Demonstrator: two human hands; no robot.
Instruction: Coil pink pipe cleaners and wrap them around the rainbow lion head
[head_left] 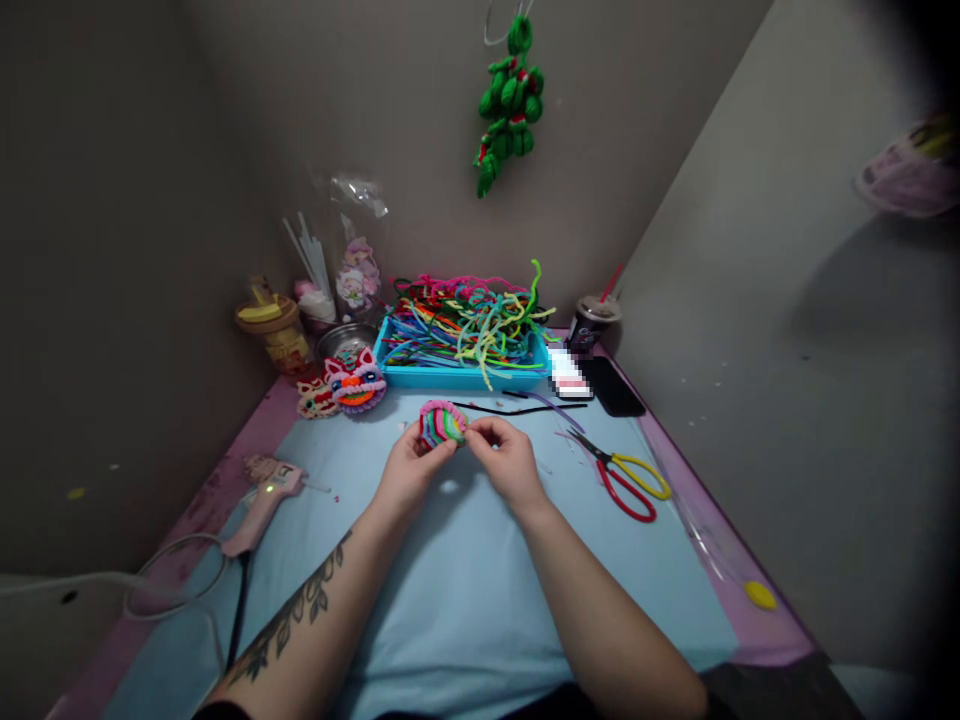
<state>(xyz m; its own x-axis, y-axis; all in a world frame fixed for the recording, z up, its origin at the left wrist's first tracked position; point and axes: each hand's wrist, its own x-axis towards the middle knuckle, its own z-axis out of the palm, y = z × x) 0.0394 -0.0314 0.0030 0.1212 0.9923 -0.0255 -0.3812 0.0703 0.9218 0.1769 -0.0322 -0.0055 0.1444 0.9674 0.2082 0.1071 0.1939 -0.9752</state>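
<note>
Probably a home craft corner: tray of pipe cleaners (465,335), glue gun (264,500), scissors (626,478).

The one camera sits on my head, looking forward and down from close above my pale blue table mat (465,590) toward the grey corner walls (420,130).

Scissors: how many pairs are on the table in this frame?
1. The pair of scissors, with one red and one yellow handle, lies on the blue mat just past the right hand. More could be hidden under the pipe cleaners in the tray.
</note>
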